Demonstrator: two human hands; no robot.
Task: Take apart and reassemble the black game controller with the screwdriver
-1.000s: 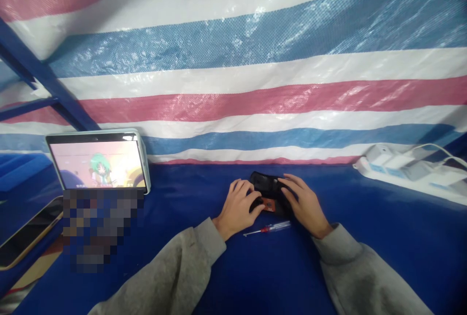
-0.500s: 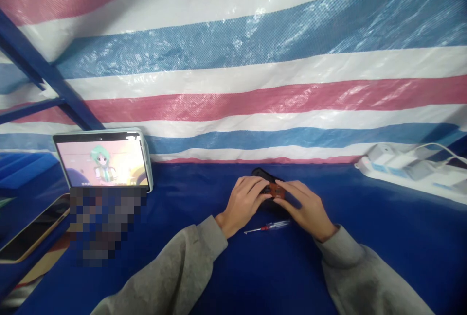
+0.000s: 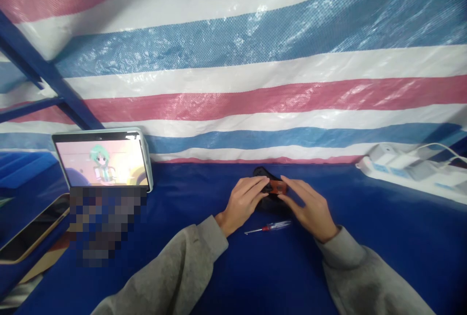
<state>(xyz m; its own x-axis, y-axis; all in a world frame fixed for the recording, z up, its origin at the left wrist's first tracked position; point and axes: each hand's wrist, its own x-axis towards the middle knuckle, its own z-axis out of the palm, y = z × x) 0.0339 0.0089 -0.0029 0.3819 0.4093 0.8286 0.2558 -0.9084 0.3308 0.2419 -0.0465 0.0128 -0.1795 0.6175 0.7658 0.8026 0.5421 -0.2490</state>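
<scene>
A small orange-brown piece with black parts, which looks like a circuit board, is between the fingertips of my two hands. My left hand pinches its left end, fingers and thumb closed together. My right hand grips the other end between its thumb and fingers. Below and behind lies a curved black plastic shell, partly hidden by my hands. Just in front of them a small screwdriver with a clear and red handle rests on the blue surface, its tip toward the left.
A tablet playing a cartoon stands at the left, beside a phone. To the right is a white power strip with plugs and cables. Striped plastic sheeting hangs behind the blue tabletop.
My right hand has shifted slightly right, and the orange-brown board has moved and tilted a little with it. My left hand stays almost in place. The screwdriver lies as before.
</scene>
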